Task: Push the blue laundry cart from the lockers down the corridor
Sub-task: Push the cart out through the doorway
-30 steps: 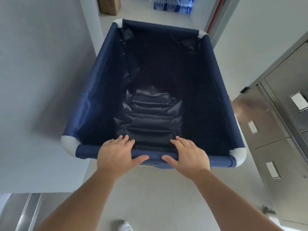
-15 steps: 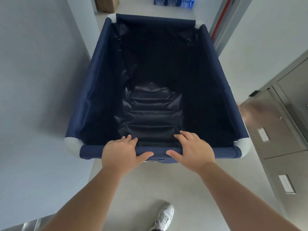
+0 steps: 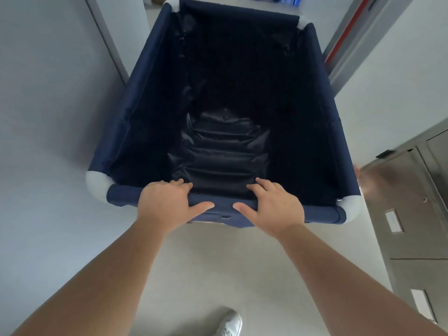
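The blue laundry cart (image 3: 126,112) fills the middle of the head view, a deep navy fabric bin with grey corner caps and nothing inside. Its near rim runs across in front of me. My left hand (image 3: 164,204) grips that rim left of centre, fingers curled over the top and thumb along the outer side. My right hand (image 3: 274,207) grips the same rim right of centre in the same way. Both arms are stretched out towards the cart.
Steel lockers (image 3: 412,214) with label plates line the right side, close to the cart's near right corner. A pale wall (image 3: 48,117) runs along the left. A door frame with a red strip (image 3: 349,32) stands far right. My white shoe (image 3: 230,323) shows below.
The cart and I have moved forward along the corridor: the lockers have slid back on the right and the far door frame is closer. Both hands keep the same grip on the rim.
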Tool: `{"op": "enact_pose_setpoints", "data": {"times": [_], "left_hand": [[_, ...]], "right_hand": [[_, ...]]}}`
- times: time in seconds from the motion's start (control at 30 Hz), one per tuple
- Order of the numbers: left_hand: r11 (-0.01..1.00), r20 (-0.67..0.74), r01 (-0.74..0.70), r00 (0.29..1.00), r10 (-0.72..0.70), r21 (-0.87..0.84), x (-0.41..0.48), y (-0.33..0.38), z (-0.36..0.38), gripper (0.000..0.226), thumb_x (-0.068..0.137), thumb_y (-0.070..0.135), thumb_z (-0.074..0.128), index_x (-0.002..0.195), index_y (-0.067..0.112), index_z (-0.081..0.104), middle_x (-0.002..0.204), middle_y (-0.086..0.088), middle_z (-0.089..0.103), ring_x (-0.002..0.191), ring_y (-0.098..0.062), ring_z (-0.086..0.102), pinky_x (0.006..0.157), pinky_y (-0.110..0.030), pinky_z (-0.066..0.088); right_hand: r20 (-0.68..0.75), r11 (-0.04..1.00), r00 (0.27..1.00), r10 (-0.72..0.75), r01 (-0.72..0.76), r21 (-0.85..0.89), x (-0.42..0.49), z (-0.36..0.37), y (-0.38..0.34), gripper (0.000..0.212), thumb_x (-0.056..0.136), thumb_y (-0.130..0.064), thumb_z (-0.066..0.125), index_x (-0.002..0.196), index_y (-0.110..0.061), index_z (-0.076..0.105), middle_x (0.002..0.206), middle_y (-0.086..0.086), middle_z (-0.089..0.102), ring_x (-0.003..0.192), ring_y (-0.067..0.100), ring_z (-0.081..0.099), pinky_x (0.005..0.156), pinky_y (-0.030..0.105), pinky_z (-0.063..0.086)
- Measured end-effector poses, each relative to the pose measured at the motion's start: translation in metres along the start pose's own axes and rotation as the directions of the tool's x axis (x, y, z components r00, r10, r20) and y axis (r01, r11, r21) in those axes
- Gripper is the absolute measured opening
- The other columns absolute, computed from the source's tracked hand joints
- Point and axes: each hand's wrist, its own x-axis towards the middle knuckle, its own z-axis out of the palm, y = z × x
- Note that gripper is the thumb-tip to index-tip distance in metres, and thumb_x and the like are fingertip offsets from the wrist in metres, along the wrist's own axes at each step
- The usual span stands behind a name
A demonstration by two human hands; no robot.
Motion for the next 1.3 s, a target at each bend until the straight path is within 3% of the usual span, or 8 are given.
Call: {"op": "enact_pose_setpoints", "data": {"times": [0.17,0.37,0.6,0.7,0.9,1.03,1.3], "left_hand": [[1.0,-0.084,-0.016,0.996,0.017,0.008,0.036,-0.005,0.0,0.095,0.077,0.09,0.016,0.096,0.019,0.078,0.087,-0.004,0.077,0.066,-0.028,0.071,0.054,-0.036,0.054],[1.0,-0.104,-0.031,0.994,0.031,-0.001,0.084,-0.013,0.001,0.087,0.076,0.087,0.027,0.097,0.019,0.077,0.085,0.0,0.077,0.067,-0.025,0.07,0.055,-0.035,0.052],[0.999,-0.093,-0.041,0.995,0.041,-0.006,0.158,-0.03,0.006,0.092,0.077,0.09,0.016,0.093,0.021,0.074,0.079,0.004,0.074,0.066,-0.023,0.067,0.055,-0.032,0.049],[0.999,-0.088,-0.045,0.995,0.044,-0.01,0.195,-0.037,0.007,0.096,0.076,0.091,0.01,0.092,0.022,0.075,0.077,0.004,0.074,0.064,-0.023,0.066,0.053,-0.031,0.046],[0.997,-0.084,-0.074,0.994,0.071,-0.03,0.265,-0.053,0.009,0.099,0.074,0.092,0.012,0.093,0.018,0.075,0.084,0.0,0.076,0.07,-0.028,0.07,0.061,-0.04,0.055],[0.996,-0.083,-0.082,0.993,0.079,-0.029,0.309,-0.059,0.01,0.093,0.073,0.09,0.019,0.094,0.019,0.075,0.085,0.001,0.076,0.071,-0.028,0.069,0.06,-0.038,0.053],[0.997,-0.084,-0.079,0.993,0.079,0.009,0.411,-0.071,0.015,0.092,0.074,0.092,0.019,0.09,0.023,0.077,0.081,0.004,0.076,0.068,-0.026,0.07,0.056,-0.036,0.053]], "right_hand": [[-0.019,1.0,1.0,-0.006,0.005,-0.02,0.035,-0.003,0.008,0.098,0.074,-0.093,0.007,0.131,-0.033,0.059,0.143,-0.009,0.053,0.127,0.015,0.049,0.073,0.034,0.049],[0.023,0.998,1.0,-0.016,0.018,-0.062,0.084,-0.012,0.018,0.096,0.076,-0.091,0.009,0.137,-0.033,0.054,0.148,-0.007,0.049,0.129,0.017,0.047,0.086,0.037,0.049],[0.059,0.997,0.998,-0.003,0.008,-0.076,0.154,-0.027,0.028,0.094,0.078,-0.089,0.012,0.143,-0.032,0.048,0.153,-0.004,0.044,0.135,0.018,0.042,0.105,0.039,0.038],[0.055,0.996,0.998,0.012,-0.008,-0.084,0.188,-0.031,0.034,0.094,0.079,-0.089,0.012,0.143,-0.031,0.049,0.152,-0.004,0.046,0.134,0.019,0.043,0.105,0.039,0.037],[0.043,0.996,0.998,0.055,-0.052,-0.073,0.252,-0.038,0.043,0.097,0.078,-0.09,0.009,0.139,-0.03,0.054,0.147,-0.003,0.051,0.13,0.02,0.047,0.103,0.04,0.04],[0.046,0.993,0.998,0.044,-0.038,-0.116,0.293,-0.045,0.05,0.093,0.081,-0.088,0.011,0.134,-0.029,0.058,0.142,-0.002,0.056,0.126,0.021,0.051,0.107,0.04,0.034],[0.038,0.991,0.998,0.055,-0.05,-0.124,0.386,-0.057,0.074,0.09,0.082,-0.087,0.012,0.134,-0.029,0.058,0.142,-0.003,0.055,0.125,0.021,0.051,0.102,0.041,0.038]]}}
